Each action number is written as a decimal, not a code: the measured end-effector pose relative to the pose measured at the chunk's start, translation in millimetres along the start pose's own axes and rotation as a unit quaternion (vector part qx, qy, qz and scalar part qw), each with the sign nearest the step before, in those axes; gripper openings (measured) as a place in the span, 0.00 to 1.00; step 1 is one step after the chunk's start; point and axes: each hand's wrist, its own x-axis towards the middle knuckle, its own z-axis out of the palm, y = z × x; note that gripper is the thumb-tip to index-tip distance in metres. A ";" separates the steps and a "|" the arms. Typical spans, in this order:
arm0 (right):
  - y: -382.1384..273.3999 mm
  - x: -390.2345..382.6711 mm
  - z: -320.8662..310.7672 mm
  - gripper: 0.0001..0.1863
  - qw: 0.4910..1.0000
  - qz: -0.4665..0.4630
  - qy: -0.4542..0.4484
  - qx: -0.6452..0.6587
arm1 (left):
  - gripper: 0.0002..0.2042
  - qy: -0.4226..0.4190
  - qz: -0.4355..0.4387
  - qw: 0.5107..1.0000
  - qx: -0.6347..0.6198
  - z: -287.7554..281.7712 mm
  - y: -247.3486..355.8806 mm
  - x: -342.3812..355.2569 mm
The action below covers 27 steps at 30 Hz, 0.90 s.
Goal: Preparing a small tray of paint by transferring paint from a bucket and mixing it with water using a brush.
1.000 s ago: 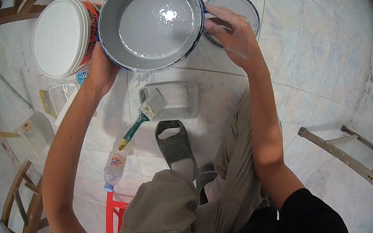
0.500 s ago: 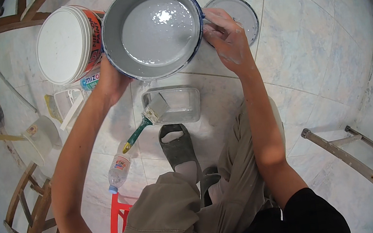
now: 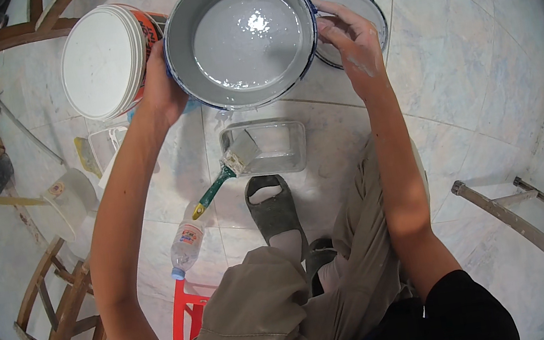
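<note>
A round paint bucket (image 3: 252, 85) with a dark blue rim is held up between my two hands, its mouth facing me. Glossy light grey paint (image 3: 245, 40) covers its bottom. My left hand (image 3: 165, 91) wraps around the bucket's left side. At the right rim, my right hand (image 3: 352, 38) grips by the handle's end, with grey paint smeared on its skin. Below the bucket lies a clear plastic tray (image 3: 289, 146), and a paintbrush (image 3: 223, 174) with a green and yellow handle rests across its left edge.
A white-lidded pail (image 3: 103, 63) stands left of the bucket; a round lid (image 3: 355, 17) lies to the right. A plastic bottle (image 3: 187, 246), red stool (image 3: 180, 317), wooden frame (image 3: 63, 328) and ladder (image 3: 518, 217) are around my legs.
The whole view has shifted slightly, so the scene sits farther right. My left hand is higher on the bucket's side. The bucket stays held over the floor beyond the tray.
</note>
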 end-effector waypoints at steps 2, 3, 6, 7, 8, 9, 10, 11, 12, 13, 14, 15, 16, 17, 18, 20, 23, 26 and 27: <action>2.6 0.1 -0.2 0.18 0.999 0.007 0.010 -0.051 | 0.27 -0.003 0.006 0.999 0.034 -1.8 4.1 10.8; 1.9 -0.6 -0.7 0.18 0.999 0.006 0.010 -0.053 | 0.27 -0.004 0.007 0.999 0.032 -1.0 2.0 17.2; -0.6 -5.1 1.1 0.19 0.993 0.110 0.035 -0.015 | 0.26 -0.007 0.049 0.998 0.048 -0.5 -10.5 29.7; -2.4 -5.1 1.6 0.19 0.992 0.126 0.027 0.009 | 0.26 -0.016 0.056 0.997 0.041 -2.0 -13.4 32.2; -4.1 -4.6 2.3 0.20 0.989 0.142 0.019 0.034 | 0.25 -0.026 0.062 0.997 0.034 -3.4 -15.9 34.9; -5.3 -5.5 7.3 0.20 0.989 0.145 0.020 0.035 | 0.25 -0.024 0.060 0.997 0.035 -7.0 -17.4 36.5; -6.5 -5.9 13.4 0.22 0.990 0.138 0.023 0.034 | 0.25 -0.021 0.058 0.997 0.041 -10.3 -17.9 39.4; -6.3 -6.8 17.2 0.25 0.991 0.131 0.025 0.033 | 0.25 -0.018 0.056 0.997 0.047 -13.9 -18.1 42.2; -4.3 -7.2 15.4 0.25 0.990 0.134 0.026 0.031 | 0.25 -0.018 0.053 0.997 0.046 -12.6 -18.3 43.3; -0.9 -6.3 14.0 0.26 0.992 0.120 0.015 0.017 | 0.24 -0.030 0.049 0.998 0.021 -12.0 -17.8 44.1; 1.5 -6.5 13.2 0.27 0.994 0.107 0.002 0.004 | 0.24 -0.041 0.044 0.998 -0.004 -12.3 -17.5 44.2; 3.4 -8.2 14.3 0.27 0.994 0.111 0.001 0.003 | 0.24 -0.038 0.042 0.998 -0.005 -11.5 -17.0 42.8; 5.2 -10.1 16.2 0.28 0.992 0.118 -0.005 0.035 | 0.24 -0.034 0.039 0.999 -0.002 -11.1 -15.7 41.3; 6.6 -11.3 18.5 0.29 0.990 0.126 -0.011 0.066 | 0.23 -0.029 0.036 0.999 0.001 -10.8 -15.1 39.4; 7.6 -11.3 20.0 0.29 0.989 0.127 -0.016 0.067 | 0.23 -0.024 0.037 0.999 -0.001 -9.8 -13.8 38.4; 11.8 -11.4 23.5 0.29 0.991 0.111 0.001 0.072 | 0.22 -0.039 0.037 0.998 -0.015 -6.6 -11.4 36.9; 19.0 -12.0 20.6 0.26 0.995 0.086 0.004 0.050 | 0.21 -0.045 0.040 0.998 0.006 -2.1 -12.7 34.9; 32.8 -11.4 18.4 0.23 0.999 0.043 0.017 0.017 | 0.21 -0.083 0.051 0.995 0.002 -5.3 -11.1 34.7; 33.4 -11.1 20.2 0.23 0.999 0.040 0.019 0.018 | 0.21 -0.086 0.053 0.995 0.004 -8.2 -10.1 34.5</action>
